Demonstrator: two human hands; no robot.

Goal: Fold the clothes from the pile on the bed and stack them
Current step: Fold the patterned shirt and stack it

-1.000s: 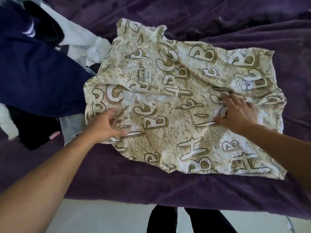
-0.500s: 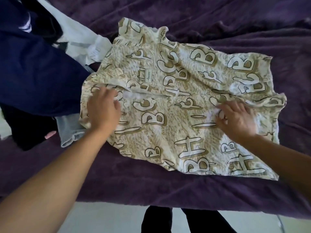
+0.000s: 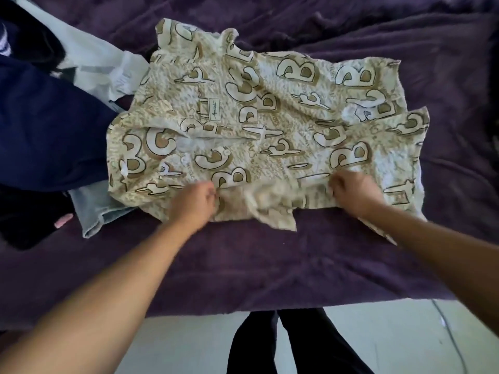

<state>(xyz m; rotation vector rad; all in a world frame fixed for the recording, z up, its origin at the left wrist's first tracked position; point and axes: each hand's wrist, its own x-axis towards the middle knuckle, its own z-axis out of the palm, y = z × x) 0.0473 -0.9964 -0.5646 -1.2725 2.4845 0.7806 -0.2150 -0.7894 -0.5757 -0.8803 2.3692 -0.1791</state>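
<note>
Cream cotton with a tan ground, printed all over in big outlined letters (B, C, F, H): that is the shirt [image 3: 270,125] we see spread flat, wrinkled, with a small white label [image 3: 215,109] sewn near its middle. It lies across the near half of the bed, its near hem bunched and turned up between the two hands. The left hand [image 3: 193,203] has its fingers curled into that hem, gripping the cloth, and the right hand [image 3: 353,194] grips the same edge further to the right, knuckles up, so the fabric puckers between them. Most of the shirt stretches away beyond both grips. Under it is a dark purple blanket [image 3: 270,265], plush and rumpled. To the left sits the pile of clothes [image 3: 24,220], just touching the shirt: a navy garment [image 3: 62,117], a white garment [image 3: 91,58] and a pale blue piece [image 3: 100,211]. Below the bed's edge we make out a light floor [image 3: 183,344] and dark trousers [image 3: 297,346].
</note>
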